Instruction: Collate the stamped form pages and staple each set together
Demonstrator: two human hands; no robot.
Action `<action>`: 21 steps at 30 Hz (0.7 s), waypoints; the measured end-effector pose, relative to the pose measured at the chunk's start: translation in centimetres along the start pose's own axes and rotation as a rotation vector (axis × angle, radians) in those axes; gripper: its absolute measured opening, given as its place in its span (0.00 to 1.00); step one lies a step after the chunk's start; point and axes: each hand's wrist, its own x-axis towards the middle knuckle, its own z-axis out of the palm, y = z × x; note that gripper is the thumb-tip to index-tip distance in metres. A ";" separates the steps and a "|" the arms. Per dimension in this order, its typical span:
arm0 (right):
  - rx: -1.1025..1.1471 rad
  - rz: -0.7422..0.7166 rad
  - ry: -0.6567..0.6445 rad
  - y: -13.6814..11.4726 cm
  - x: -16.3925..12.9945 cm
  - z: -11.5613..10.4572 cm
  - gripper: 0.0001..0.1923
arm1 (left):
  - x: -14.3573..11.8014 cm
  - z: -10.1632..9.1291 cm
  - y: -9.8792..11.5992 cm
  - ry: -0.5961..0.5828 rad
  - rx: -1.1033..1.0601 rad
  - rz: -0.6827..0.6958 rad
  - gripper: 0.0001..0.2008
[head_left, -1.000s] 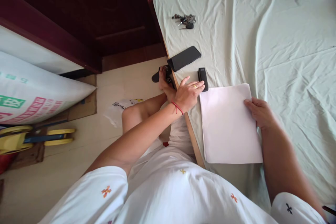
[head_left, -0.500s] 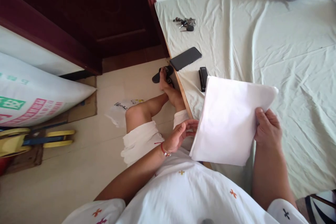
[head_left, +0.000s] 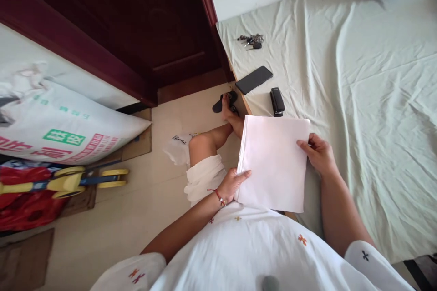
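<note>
We look down from a head camera at a wide bed covered by a pale green sheet [head_left: 358, 77], filling the frame from twelve to four o'clock. At nine o'clock a large printed sack [head_left: 64, 122] lies on the floor, with a yellow and blue toy [head_left: 78, 181] just below it at eight o'clock. A dark wooden door [head_left: 143, 22] stands at eleven o'clock.

At the centre we see a stack of white paper [head_left: 273, 163], held above the bed's edge and the person's lap. The left hand [head_left: 232, 185] grips the stack's lower left edge, at seven o'clock of the paper: the thumb [head_left: 243, 175] lies on top and the other fingers are hidden beneath. The right hand [head_left: 317, 152] closes on the right edge, at three o'clock of the paper, thumb on top and fingers curled behind. Both hands are closed on the paper.

Just above the stack, at twelve o'clock, a black stapler [head_left: 277, 101] rests on the sheet. A black phone [head_left: 253, 79] lies near it at eleven o'clock, and a bunch of keys [head_left: 251, 41] farther up.
</note>
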 end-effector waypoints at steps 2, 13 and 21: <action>-0.061 -0.007 -0.020 0.0 0.0 -0.1 0.15 | -0.3 -0.1 -0.3 0.006 -0.072 -0.014 0.27; -0.003 -0.066 0.239 -0.1 0.2 0.1 0.12 | 0.0 -0.6 -1.5 0.056 -0.223 0.029 0.28; 0.306 0.132 0.331 -0.1 0.4 -2.8 0.17 | 1.3 -0.4 -0.3 -0.060 -0.217 0.021 0.29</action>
